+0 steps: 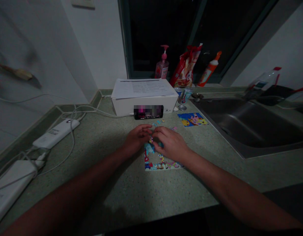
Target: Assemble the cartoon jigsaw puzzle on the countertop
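Note:
A partly assembled jigsaw puzzle (161,161) lies flat on the speckled green countertop (109,190), its colourful border pieces forming a rough frame. My left hand (137,138) and my right hand (169,144) hover over its upper edge, fingertips nearly meeting. A small puzzle piece (150,140) sits just below those fingertips; whether either hand grips it is hidden. Several loose pieces (158,123) lie beyond my hands. To the right, a colourful cartoon picture card (192,119) lies flat.
A black phone (148,112) leans against a white box (144,106) topped with printed papers. A steel sink (249,126) lies to the right. White power banks (56,133) and cables sit left. Bottles and a snack bag (185,67) stand along the window.

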A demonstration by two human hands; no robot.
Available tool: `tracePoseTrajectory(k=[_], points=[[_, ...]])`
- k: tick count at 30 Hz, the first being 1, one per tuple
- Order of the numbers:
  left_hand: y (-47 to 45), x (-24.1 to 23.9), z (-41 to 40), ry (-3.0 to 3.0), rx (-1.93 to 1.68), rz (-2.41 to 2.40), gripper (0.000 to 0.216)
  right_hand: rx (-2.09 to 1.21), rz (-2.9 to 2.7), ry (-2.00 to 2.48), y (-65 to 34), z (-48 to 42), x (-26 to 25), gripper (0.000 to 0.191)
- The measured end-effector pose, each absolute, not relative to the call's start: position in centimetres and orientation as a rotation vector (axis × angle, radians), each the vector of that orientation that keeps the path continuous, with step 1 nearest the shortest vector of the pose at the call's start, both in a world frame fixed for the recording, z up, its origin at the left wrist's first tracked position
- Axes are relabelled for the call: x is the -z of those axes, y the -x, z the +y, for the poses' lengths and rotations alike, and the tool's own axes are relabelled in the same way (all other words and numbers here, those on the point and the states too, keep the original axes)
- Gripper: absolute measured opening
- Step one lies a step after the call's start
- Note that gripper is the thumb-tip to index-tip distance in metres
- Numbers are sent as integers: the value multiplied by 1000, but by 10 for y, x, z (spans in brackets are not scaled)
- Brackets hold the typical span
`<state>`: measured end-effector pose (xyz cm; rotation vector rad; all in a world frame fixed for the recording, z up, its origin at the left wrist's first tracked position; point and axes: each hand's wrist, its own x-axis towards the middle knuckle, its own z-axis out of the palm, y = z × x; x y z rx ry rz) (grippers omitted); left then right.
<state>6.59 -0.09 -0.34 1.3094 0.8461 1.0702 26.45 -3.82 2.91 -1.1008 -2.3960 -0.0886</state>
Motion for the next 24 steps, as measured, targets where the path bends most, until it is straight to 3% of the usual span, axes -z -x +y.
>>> tracePoseTrajectory(k=[10, 24], points=[[-46, -4, 19, -1365, -1228, 1118, 32, -164, -2261, 1089, -284, -32, -23, 18], [-51, -2, 19, -1381, -1212, 1122, 27, -452, -2278, 1150, -322, -53, -23, 16]])
